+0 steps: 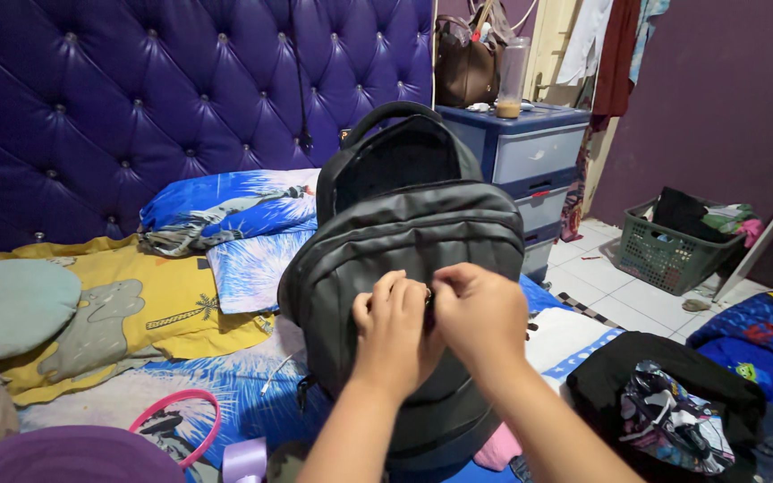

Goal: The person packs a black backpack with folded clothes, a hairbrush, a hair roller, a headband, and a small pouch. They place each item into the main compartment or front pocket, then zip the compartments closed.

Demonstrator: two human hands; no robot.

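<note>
A dark grey backpack (404,224) stands upright on the bed, its top handle up and its front facing me. Both my hands press together on its front pocket. My left hand (391,326) pinches at a spot on the front where a zipper runs. My right hand (480,313) grips the same spot from the right. The zipper pull itself is hidden under my fingers.
Blue patterned pillows (225,206) and a yellow pillow (136,304) lie left of the bag. A pink hoop (176,420) lies at the lower left. A black bag with clothes (673,402) sits right. A blue drawer unit (530,161) and green laundry basket (673,241) stand behind.
</note>
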